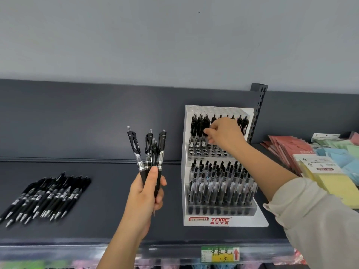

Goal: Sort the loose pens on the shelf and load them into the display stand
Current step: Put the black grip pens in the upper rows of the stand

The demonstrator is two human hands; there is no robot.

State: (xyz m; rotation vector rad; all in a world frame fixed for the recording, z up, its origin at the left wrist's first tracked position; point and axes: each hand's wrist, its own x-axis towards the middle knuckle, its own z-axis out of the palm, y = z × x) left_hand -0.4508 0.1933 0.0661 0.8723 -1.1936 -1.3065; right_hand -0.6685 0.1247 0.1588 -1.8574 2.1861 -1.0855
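Right hand (225, 133) is up at the top tier of the stand (185, 191), right of centre in the frame. Its fingers are curled, and thumb and forefinger pinch the head of a pen (205, 133) at the left end of that row. The pen stands upright among its neighbours, over the open holes (209, 152) just below. I can't make out whether its tip is seated. Left hand (146, 193) waits mid-frame, wrapped tight round the lower barrels of a bundle (149, 150) of about four black pens, clickers up, slightly fanned. That's the relation to watch: the bundle sits left of and lower than the working hand, its long axis near vertical, the same way the holes run. So a pen drawn from it should need no turning, only a lift across to the right. The right hand is plainly the nearer to the stand, with the left feeding it from between stand and pile. The lower tier (219, 183) looks packed full. The top tier has plenty of gaps. Down in the lower left the loose pens (46, 195) lie flat on the shelf (106, 191) in a rough slanting row, tips toward the front edge, well apart from both hands. By my reckoning there's a good deal left to load.
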